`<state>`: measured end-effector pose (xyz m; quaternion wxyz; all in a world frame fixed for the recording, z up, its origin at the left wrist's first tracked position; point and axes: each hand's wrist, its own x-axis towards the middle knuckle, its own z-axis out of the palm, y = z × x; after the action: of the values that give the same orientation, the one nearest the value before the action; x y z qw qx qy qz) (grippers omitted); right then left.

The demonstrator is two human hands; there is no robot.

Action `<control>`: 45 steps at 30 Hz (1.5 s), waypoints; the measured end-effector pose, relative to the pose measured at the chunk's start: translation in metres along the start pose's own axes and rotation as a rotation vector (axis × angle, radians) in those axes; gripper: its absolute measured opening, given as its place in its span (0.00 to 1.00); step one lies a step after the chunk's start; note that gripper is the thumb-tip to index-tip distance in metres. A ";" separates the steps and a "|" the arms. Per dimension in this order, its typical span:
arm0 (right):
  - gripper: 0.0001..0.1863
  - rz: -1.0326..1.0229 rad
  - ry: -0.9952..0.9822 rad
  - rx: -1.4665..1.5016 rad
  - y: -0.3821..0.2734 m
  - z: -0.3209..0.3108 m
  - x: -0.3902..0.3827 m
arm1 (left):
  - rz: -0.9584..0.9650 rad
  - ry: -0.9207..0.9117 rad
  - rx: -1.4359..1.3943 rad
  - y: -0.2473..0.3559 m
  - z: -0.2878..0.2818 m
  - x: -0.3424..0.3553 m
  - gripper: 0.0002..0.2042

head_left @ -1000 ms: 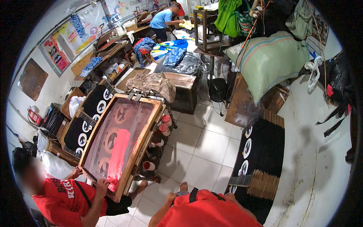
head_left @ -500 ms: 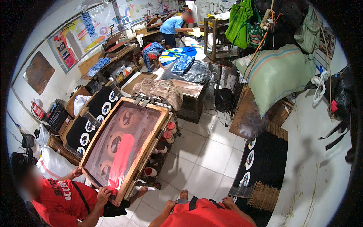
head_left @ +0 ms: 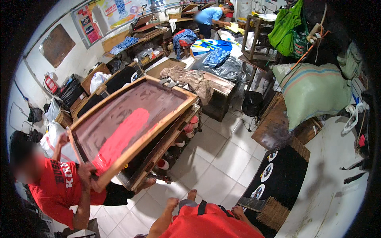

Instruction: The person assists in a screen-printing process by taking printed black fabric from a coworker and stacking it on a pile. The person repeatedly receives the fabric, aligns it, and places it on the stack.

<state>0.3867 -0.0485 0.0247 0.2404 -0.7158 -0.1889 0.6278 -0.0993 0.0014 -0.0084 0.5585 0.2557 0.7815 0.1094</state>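
Note:
My left hand [head_left: 172, 204], fingers loosely curled with nothing visible in them, is beside my red shirt [head_left: 194, 222], left of my bare foot. My right hand [head_left: 237, 211] is curled at my waist, its contents unclear, near black printed panels [head_left: 281, 186] on the right. To my left, a co-worker in red [head_left: 51, 186] grips a wooden-framed screen [head_left: 107, 131], tilted up off the board [head_left: 178, 135] beneath it. A long smear of red ink [head_left: 127, 131] lies on the mesh. Containers [head_left: 162, 163] stand under the board.
A large pale green sack [head_left: 313, 95] rests at the right on brown boards [head_left: 262, 135]. A dark bench [head_left: 216, 109] with cloth and bagged bundles stands ahead. A person in light blue [head_left: 210, 18] bends at the back. Black panels [head_left: 121, 81] line the left side.
The co-worker has raised the screen's near end off the board, exposing what is beneath. My left hand has moved slightly forward. The view has shifted, so surroundings sit further right.

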 end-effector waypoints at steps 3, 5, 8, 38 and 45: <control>0.09 -0.003 -0.011 -0.116 -0.023 0.021 -0.002 | 0.056 0.489 -0.543 -0.007 -0.083 0.002 0.20; 0.09 -0.025 -0.150 0.054 -0.054 0.051 0.002 | 0.245 0.897 -1.069 -0.013 -0.154 0.006 0.23; 0.08 -0.273 -0.211 -0.494 -0.130 0.132 0.018 | 0.222 0.801 -1.122 -0.016 -0.241 0.018 0.19; 0.15 -0.124 -0.560 0.881 -0.232 0.238 -0.139 | 0.250 0.968 -0.673 -0.003 -0.231 -0.223 0.16; 0.16 -0.276 -0.311 1.015 -0.133 0.071 -0.271 | 0.489 0.853 -0.385 0.016 -0.151 -0.326 0.14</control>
<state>0.2826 -0.0878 0.3146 0.6050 -0.3773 0.0123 0.7010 -0.1552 -0.1378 0.3184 0.1858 0.2560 0.8225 0.4726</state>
